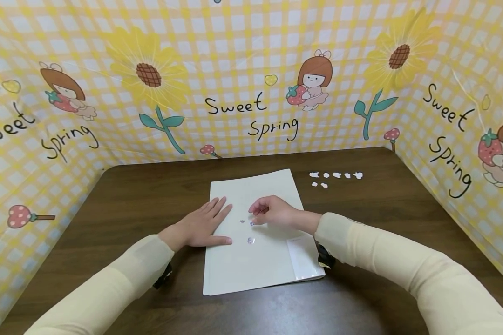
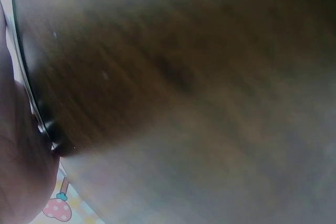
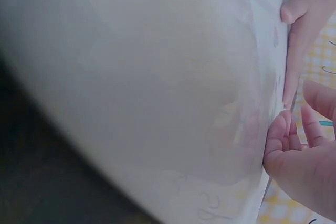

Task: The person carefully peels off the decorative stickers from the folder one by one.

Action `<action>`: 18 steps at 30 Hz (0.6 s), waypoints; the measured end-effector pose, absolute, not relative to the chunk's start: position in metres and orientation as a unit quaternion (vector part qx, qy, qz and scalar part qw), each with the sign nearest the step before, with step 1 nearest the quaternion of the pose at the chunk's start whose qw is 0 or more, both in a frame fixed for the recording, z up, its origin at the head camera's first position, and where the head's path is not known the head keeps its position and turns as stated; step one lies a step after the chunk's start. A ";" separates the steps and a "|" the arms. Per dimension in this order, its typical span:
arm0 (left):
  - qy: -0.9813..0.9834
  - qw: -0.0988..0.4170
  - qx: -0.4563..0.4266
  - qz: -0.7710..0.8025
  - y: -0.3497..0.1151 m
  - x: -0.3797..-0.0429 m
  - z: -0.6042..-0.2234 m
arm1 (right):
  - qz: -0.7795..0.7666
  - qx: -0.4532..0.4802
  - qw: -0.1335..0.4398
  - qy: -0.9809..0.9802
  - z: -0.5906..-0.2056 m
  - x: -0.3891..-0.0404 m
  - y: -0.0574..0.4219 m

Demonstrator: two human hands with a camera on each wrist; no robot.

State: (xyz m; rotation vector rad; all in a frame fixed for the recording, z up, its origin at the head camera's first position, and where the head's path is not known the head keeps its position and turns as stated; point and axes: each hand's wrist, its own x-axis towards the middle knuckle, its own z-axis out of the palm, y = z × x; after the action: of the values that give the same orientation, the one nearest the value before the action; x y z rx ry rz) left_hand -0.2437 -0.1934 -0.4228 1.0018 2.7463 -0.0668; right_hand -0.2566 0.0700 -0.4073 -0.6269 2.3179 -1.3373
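Observation:
A white folder or pad of sheets [image 1: 261, 265] lies on the dark wooden table. My left hand [image 1: 205, 224] rests flat across its left edge, fingers spread; part of this hand [image 2: 26, 177] shows at the edge of the left wrist view. My right hand [image 1: 276, 213] is over the middle of the page, its thumb down at a small purplish sticker-like piece [image 1: 252, 224]. In the right wrist view, the right hand's [image 3: 310, 166] other fingers are raised, apart from the thumb. Two similar pieces lie nearby, a tiny one [image 1: 241, 221] and a larger one [image 1: 250, 240].
Several small white cut-out shapes [image 1: 337, 175] lie in two rows on the table [image 1: 159, 186], right of the folder. A glossy clear pocket [image 1: 303, 258] is at the folder's lower right. A yellow checked cloth [image 1: 234, 56] stands around the table's back and sides.

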 end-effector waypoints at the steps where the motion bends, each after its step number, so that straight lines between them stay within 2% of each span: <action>1: 0.934 0.108 0.341 -0.022 -0.193 -0.244 -0.423 | -0.472 -0.227 0.198 0.828 -0.408 -0.257 0.069; 18: 0.932 0.103 0.346 -0.020 -0.194 -0.244 -0.423 | -0.390 -0.254 0.214 0.859 -0.405 -0.260 0.063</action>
State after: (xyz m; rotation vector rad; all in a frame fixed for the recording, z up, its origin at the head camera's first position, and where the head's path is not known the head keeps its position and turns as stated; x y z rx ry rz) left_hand -0.2442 -0.1943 -0.4233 1.0217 2.7513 -0.0603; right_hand -0.2597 0.0630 -0.4045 -0.7061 2.3837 -1.0810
